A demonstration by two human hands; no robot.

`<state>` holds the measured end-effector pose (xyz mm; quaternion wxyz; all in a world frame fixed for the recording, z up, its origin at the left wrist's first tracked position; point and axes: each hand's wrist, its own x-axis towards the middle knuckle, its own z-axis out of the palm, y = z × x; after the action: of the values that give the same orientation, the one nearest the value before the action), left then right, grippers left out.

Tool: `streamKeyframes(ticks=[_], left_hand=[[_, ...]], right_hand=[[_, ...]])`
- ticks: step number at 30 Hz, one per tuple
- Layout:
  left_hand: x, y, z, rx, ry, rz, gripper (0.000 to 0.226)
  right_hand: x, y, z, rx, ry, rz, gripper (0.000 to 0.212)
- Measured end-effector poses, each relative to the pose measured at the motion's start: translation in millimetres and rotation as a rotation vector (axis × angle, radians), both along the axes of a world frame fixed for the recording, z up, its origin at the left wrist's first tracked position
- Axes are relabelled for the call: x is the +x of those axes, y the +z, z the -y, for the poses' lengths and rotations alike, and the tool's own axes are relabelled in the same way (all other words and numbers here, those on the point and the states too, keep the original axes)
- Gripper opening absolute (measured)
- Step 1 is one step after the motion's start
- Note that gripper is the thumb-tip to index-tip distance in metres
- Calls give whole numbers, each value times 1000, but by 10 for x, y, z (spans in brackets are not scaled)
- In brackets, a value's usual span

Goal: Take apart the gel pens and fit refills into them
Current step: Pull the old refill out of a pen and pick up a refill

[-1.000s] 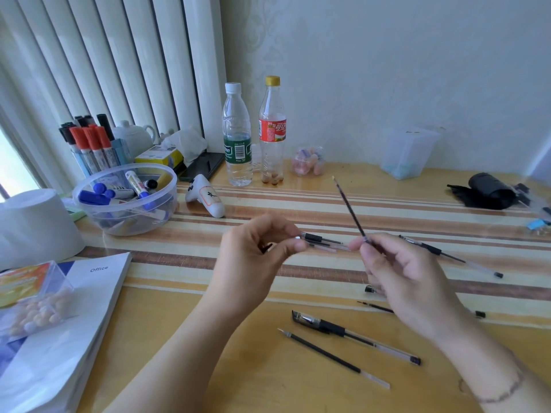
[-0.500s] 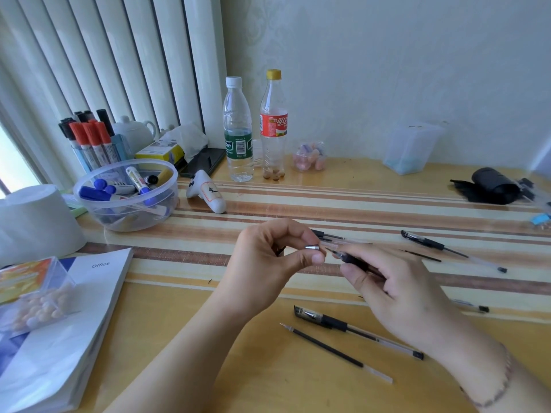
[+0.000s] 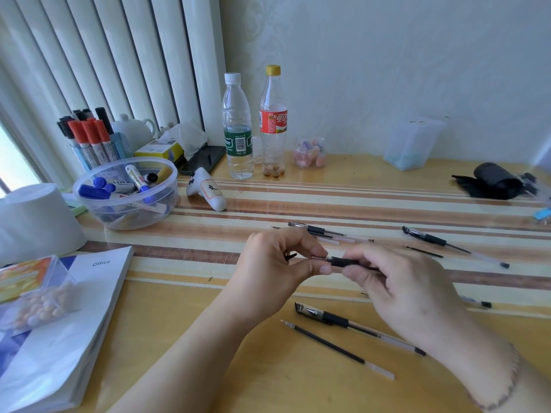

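A gel pen with a black grip (image 3: 340, 261) lies level between both hands above the striped mat. My right hand (image 3: 399, 290) grips its barrel. My left hand (image 3: 277, 263) pinches its metal tip end between thumb and forefinger. A capped gel pen (image 3: 354, 326) and a loose black refill (image 3: 334, 347) lie on the wooden desk just below my hands. Another pen (image 3: 319, 230) lies on the mat beyond my left hand, and one more pen (image 3: 447, 244) with a short refill (image 3: 420, 251) lies to the right.
A clear bowl of markers (image 3: 125, 192), a white roll (image 3: 35, 219), a book (image 3: 62, 323) and a clear box of pellets (image 3: 35, 293) stand at the left. Two bottles (image 3: 238, 126) and a white handheld device (image 3: 207, 189) are behind. A black pouch (image 3: 492, 180) lies far right.
The refill that stuck up from my right hand has gone down into the pen barrel. Both hands have come together, and the pen now lies level between them.
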<state>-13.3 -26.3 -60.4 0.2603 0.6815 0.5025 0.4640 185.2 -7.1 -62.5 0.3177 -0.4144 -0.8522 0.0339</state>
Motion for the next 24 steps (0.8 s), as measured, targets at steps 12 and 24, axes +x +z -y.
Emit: streamKeyframes(ticks=[12,24], left_hand=[[-34,61,14,24,20,27,13],[-80,0,-20,26,81,-147,12]], right_hand=[[15,8,-7,-150,67,-90,28],[24,30,0,-4,-32,17,16]])
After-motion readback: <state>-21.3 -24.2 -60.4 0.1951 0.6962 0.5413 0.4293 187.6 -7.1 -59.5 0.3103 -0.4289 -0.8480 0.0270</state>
